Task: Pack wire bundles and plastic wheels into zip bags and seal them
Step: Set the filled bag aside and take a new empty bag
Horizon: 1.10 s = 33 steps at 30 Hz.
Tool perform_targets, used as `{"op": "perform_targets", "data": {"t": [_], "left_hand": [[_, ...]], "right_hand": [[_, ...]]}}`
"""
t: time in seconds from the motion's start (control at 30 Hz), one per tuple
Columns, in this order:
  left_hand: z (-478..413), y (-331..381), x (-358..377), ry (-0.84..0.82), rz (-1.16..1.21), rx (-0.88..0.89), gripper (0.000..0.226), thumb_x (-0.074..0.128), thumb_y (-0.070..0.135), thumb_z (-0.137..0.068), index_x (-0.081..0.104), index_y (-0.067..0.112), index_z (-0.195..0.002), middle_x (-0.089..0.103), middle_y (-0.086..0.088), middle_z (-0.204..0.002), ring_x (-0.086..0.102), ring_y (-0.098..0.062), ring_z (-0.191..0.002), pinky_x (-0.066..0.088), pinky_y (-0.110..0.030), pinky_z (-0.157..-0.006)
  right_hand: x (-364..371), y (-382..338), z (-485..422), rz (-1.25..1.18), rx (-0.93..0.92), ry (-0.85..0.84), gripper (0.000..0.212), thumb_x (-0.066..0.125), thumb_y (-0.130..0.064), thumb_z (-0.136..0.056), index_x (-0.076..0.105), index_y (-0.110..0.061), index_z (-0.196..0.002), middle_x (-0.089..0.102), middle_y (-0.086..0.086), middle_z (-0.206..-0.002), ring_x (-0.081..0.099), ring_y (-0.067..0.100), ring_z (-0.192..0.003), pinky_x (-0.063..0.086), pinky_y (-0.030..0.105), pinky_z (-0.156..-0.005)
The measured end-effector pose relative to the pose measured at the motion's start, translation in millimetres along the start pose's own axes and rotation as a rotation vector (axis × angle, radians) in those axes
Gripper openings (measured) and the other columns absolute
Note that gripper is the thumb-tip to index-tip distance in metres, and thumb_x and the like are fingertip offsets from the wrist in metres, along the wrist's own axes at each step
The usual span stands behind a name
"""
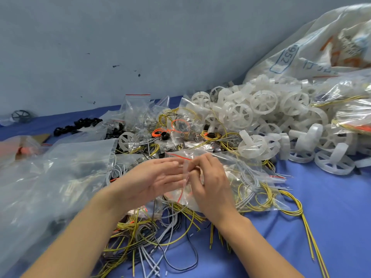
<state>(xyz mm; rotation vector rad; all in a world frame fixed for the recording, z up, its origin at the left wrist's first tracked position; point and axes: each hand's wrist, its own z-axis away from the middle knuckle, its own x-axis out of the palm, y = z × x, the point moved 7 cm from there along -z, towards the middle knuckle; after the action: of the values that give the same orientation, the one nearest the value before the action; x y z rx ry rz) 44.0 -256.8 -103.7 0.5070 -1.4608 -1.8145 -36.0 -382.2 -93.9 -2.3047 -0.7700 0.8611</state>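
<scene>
- 2 hands meet low in the middle of the view, above a tangle of loose wires (160, 229) on the blue bench (331, 213).
- Left hand (158, 177) lies palm up, its fingers nearly straight and pointing right, the tips resting against a small clear zip bag (187, 200); it does not curl around anything.
- Right hand (209, 177) has its fingers curled in and pinches the upper part of that same bag.
- This bag hangs between the 2 hands just above the wire tangle. Its long axis runs roughly away from the person, with the red-striped edge at the far end, towards the wheels. I cannot tell whether its mouth is sealed.
- Many white plastic wheels (263, 109) are heaped on the bench to the right and behind the hands, lying at all angles.
- Most wires are yellow, with some grey and black; 1 yellow pair (313, 247) runs straight towards the near right corner.
- Several filled zip bags (136, 111) lie behind the hands, some of them standing with the red strip uppermost.
- 1 large clear bag (60, 177) covers the left of the bench, and black rings (80, 125) lie beyond it.
- 1 big white printed sack (321, 47) slumps at the far right against the grey wall (120, 37).
</scene>
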Motion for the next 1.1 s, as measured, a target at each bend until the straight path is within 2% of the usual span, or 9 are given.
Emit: {"op": "perform_targets", "data": {"t": [0.13,0.2,0.27,0.4,0.57,0.77,0.93,1.03,1.1], "left_hand": [[26,5,-38,0.027,-0.008,-0.005,0.038,0.061,0.019,-0.088,0.063,0.002,-0.122,0.067,-0.022,-0.119,0.068,-0.033,-0.106,0.058,-0.029,-0.080],[39,7,-56,0.017,-0.084,-0.011,0.034,0.064,0.023,-0.088,0.067,0.007,-0.118,0.067,-0.021,-0.119,0.069,-0.033,-0.104,0.058,-0.029,-0.079],[51,10,-69,0.008,-0.208,-0.019,0.037,0.064,0.028,-0.087,0.066,0.010,-0.119,0.068,-0.018,-0.119,0.068,-0.033,-0.104,0.058,-0.030,-0.082],[75,13,-83,0.009,-0.417,-0.010,0.036,0.063,0.035,-0.085,0.068,0.018,-0.117,0.071,-0.010,-0.113,0.069,-0.028,-0.102,0.058,-0.028,-0.080],[93,11,-101,0.072,-0.772,-0.006,0.019,0.054,0.025,-0.096,0.068,0.024,-0.110,0.074,0.001,-0.100,0.070,-0.016,-0.093,0.057,-0.030,-0.080],[109,2,-130,0.220,-0.897,0.021,0.020,0.052,0.021,-0.099,0.069,0.020,-0.088,0.067,0.002,-0.075,0.061,-0.009,-0.069,0.049,-0.024,-0.061],[121,-12,-143,0.198,-0.971,-0.086,0.018,0.052,0.026,-0.100,0.067,0.025,-0.091,0.068,0.003,-0.072,0.060,-0.009,-0.061,0.050,-0.021,-0.059],[122,1,-138,0.288,-1.184,0.059,0.017,0.053,0.031,-0.099,0.066,0.034,-0.088,0.068,0.012,-0.075,0.060,-0.002,-0.060,0.045,-0.013,-0.059],[120,14,-126,0.382,-1.265,0.218,0.013,0.054,0.034,-0.097,0.064,0.040,-0.092,0.065,0.023,-0.079,0.060,0.001,-0.070,0.041,-0.011,-0.060]], "right_hand": [[21,8,5,0.108,-0.011,-0.198,0.016,0.047,-0.012,-0.090,0.062,-0.020,-0.091,0.056,-0.006,-0.093,0.052,0.018,-0.085,0.045,0.040,-0.077],[28,9,9,0.163,-0.050,-0.283,0.025,0.055,-0.002,-0.087,0.067,-0.021,-0.097,0.056,-0.003,-0.094,0.049,0.016,-0.083,0.043,0.037,-0.074],[31,9,10,0.191,-0.071,-0.318,0.027,0.057,-0.001,-0.088,0.069,-0.023,-0.097,0.056,-0.003,-0.094,0.049,0.016,-0.081,0.041,0.035,-0.073],[30,8,12,0.205,-0.076,-0.334,0.018,0.057,-0.008,-0.092,0.067,-0.023,-0.088,0.057,-0.004,-0.093,0.054,0.020,-0.081,0.045,0.035,-0.074],[28,8,11,0.178,-0.039,-0.331,0.019,0.056,-0.005,-0.091,0.066,-0.020,-0.084,0.058,-0.002,-0.091,0.055,0.024,-0.080,0.046,0.036,-0.073],[25,6,11,0.165,-0.022,-0.306,0.020,0.057,0.001,-0.086,0.066,-0.017,-0.081,0.058,-0.001,-0.087,0.054,0.023,-0.076,0.042,0.034,-0.068],[25,6,12,0.171,-0.025,-0.304,0.021,0.057,0.001,-0.086,0.066,-0.016,-0.080,0.058,-0.002,-0.086,0.055,0.022,-0.074,0.044,0.035,-0.066],[24,6,12,0.165,-0.021,-0.307,0.021,0.056,0.000,-0.087,0.065,-0.017,-0.080,0.057,-0.003,-0.087,0.056,0.022,-0.074,0.045,0.036,-0.066],[25,6,13,0.163,-0.016,-0.314,0.021,0.055,0.000,-0.088,0.065,-0.017,-0.080,0.057,-0.003,-0.087,0.057,0.022,-0.073,0.046,0.036,-0.067]]}}
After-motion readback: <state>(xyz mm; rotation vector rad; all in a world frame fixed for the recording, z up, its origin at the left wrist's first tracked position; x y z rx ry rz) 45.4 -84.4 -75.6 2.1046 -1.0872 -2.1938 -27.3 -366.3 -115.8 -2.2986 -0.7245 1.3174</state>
